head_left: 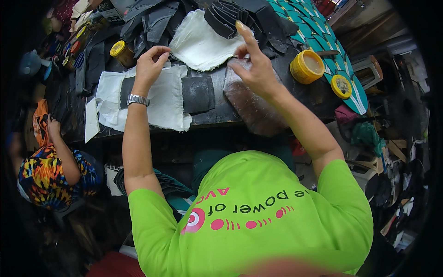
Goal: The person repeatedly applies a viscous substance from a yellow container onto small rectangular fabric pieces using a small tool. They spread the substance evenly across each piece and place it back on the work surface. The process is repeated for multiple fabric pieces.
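Observation:
My left hand, a metal watch on its wrist, has thumb and fingers bent together at the left corner of a white cloth piece. Its fingertips seem to pinch that edge. My right hand is open at the cloth's right side, index finger stretched out and thumb apart. Beneath that hand lies a smooth brown slab. Frayed white cloth is spread below my left hand, with a dark grey piece sticking out on its right. Fanned black pieces rest on the cloth's far edge.
A yellow tub of paste and a smaller yellow container stand at the right, by overlapping green pieces. Another yellow container stands left, among dark scraps. A person in a multicoloured shirt sits at the left.

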`<state>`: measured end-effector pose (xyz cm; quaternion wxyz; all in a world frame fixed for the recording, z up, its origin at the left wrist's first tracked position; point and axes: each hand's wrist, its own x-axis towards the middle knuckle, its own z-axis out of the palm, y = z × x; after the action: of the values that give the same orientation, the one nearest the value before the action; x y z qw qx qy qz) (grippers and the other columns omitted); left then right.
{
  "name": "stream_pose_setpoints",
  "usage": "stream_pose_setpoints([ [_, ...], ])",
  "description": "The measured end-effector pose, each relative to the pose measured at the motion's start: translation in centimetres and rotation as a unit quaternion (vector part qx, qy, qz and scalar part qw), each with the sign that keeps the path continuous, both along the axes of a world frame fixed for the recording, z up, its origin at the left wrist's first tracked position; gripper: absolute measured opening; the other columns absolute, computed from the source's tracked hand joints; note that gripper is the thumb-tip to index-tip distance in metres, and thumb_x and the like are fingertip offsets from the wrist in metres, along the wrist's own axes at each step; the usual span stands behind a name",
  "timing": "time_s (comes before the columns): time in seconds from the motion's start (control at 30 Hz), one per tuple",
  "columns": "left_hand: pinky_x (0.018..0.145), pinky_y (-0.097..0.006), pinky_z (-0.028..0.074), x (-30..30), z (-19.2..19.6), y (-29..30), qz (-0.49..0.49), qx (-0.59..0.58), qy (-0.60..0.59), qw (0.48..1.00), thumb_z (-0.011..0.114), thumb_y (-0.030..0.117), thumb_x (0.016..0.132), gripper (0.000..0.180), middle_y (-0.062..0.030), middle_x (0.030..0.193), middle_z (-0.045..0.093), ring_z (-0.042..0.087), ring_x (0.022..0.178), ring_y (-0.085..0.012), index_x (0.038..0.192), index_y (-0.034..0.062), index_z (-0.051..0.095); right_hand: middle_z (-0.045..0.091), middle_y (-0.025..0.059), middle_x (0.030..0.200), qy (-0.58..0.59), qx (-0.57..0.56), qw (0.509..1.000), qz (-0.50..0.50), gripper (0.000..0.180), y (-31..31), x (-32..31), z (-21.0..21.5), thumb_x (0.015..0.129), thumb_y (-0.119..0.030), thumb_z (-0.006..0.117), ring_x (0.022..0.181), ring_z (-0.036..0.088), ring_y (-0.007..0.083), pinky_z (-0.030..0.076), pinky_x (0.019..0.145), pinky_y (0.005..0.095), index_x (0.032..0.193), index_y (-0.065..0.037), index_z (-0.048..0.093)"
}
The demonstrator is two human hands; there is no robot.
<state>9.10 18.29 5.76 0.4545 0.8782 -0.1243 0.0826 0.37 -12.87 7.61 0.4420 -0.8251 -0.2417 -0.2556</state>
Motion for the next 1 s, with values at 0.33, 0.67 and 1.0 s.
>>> stream_pose_setpoints([
  [0.33,0.075,-0.026,0.052,-5.7,1.3,-6.4,-0.051,-0.059,-0.096,0.992,0.069,0.015,0.093,0.017,-0.0056,0.092,0.075,0.068,0.081,-0.0116,0.103,0.0028,0.074,0.066,0.024,0.107,0.031,-0.184,0.975,-0.125,0.087,2.8,11.3,2.1,0.082,0.002,0.061,0.096,0.066,0.0426,0.053,0.086,0.0494,0.158,-0.02,0.025],
  [0.67,0.083,-0.024,0.05,-8.8,0.0,-8.3,-0.057,-0.134,-0.004,0.989,0.068,0.01,0.095,0.016,-0.0022,0.097,0.072,0.065,0.088,-0.0083,0.107,0.0008,0.073,0.059,0.0035,0.077,-0.052,0.105,0.992,-0.053,0.074,0.8,10.3,3.4,0.082,0.005,0.064,0.07,0.059,0.0149,0.051,0.067,0.0303,0.15,-0.02,0.047],
  [1.0,0.076,-0.025,0.051,-9.0,-0.2,-12.0,-0.086,-0.156,-0.011,0.984,0.07,0.011,0.092,0.016,-0.0035,0.092,0.074,0.065,0.081,-0.0087,0.104,0.0023,0.074,0.06,-0.0036,0.085,0.048,0.385,0.919,0.068,0.067,-6.0,11.0,4.2,0.079,0.013,0.067,0.076,0.056,0.0058,0.047,0.073,0.0199,0.142,-0.011,0.057],
])
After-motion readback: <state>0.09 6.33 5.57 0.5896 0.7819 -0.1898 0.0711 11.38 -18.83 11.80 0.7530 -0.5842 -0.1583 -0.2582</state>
